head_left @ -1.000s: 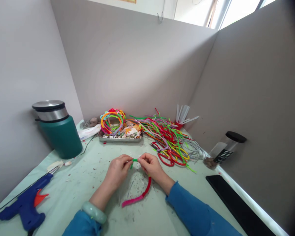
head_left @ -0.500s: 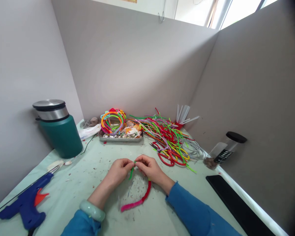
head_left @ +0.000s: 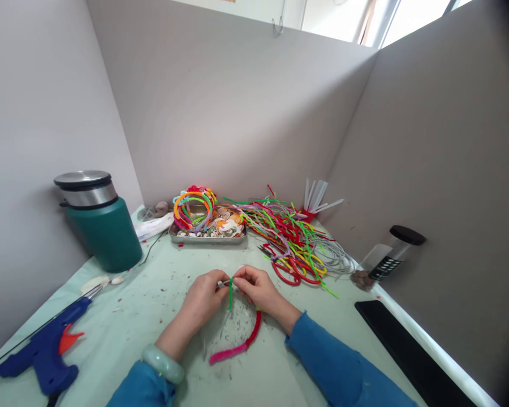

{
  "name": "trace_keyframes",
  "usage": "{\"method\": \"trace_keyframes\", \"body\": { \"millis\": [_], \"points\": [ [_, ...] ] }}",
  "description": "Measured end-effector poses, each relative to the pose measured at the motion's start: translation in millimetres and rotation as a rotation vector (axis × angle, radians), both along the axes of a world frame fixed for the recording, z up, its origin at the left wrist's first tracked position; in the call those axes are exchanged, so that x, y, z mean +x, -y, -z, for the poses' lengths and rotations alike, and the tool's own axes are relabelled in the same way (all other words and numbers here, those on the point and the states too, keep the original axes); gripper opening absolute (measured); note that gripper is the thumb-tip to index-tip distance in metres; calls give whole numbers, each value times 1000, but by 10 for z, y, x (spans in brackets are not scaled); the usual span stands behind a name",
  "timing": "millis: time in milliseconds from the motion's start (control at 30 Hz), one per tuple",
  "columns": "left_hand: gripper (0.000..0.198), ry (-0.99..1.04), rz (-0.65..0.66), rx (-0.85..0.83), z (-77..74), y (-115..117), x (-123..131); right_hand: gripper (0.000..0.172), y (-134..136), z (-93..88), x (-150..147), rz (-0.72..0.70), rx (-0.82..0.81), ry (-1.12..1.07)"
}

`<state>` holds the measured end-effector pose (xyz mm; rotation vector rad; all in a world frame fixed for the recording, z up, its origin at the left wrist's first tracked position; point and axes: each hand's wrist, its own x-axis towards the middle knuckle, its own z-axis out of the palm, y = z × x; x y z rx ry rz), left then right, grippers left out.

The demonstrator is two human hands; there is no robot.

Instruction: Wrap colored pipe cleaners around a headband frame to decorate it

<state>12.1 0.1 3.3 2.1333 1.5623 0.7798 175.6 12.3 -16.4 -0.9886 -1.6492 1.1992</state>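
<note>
My left hand (head_left: 203, 294) is closed in a pinch on a thin grey wire (head_left: 224, 282). Close against it, my right hand (head_left: 257, 287) pinches a green pipe cleaner (head_left: 231, 295) at the wire, and its loose end hangs down between both hands. From beneath the right hand curves a strip wrapped in red and pink pipe cleaner (head_left: 237, 349), which ends over the table in front of me. Faint wire shows near its pink end; whether it joins the wire in my left hand I cannot tell.
Further back stand a metal tray (head_left: 207, 240) of shells with colourful rings (head_left: 194, 209), a pile of pipe cleaners (head_left: 284, 223) and red-handled scissors (head_left: 286, 274). To the left are a green flask (head_left: 104, 232) and blue glue gun (head_left: 46, 345); right, a jar (head_left: 385, 260) and black strip (head_left: 407, 350).
The green pipe cleaner's loose end has swung from slanting left to hanging nearly straight down. My left fingers have shifted slightly left, showing the wire. The right hand is almost unmoved.
</note>
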Motion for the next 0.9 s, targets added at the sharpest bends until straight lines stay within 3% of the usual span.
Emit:
{"method": "trace_keyframes", "body": {
  "millis": [233, 400, 767, 900],
  "points": [
    [17, 30, 21, -14, -48, 15, 4, 16, -1, 7, 3, -2, 9, -8],
    [31, 146, 32, -110, -68, 5, 9, 17, -7, 14, -1, 7, 6, -17],
    [44, 506, -24, -586, -32, -30, -8, 15, 79, -53, -4, -32, 115, 51],
    [47, 377, -35, -413, -44, -21, 1, 16, 32, -8, -1, 8, 42, 26]
  ]
}}
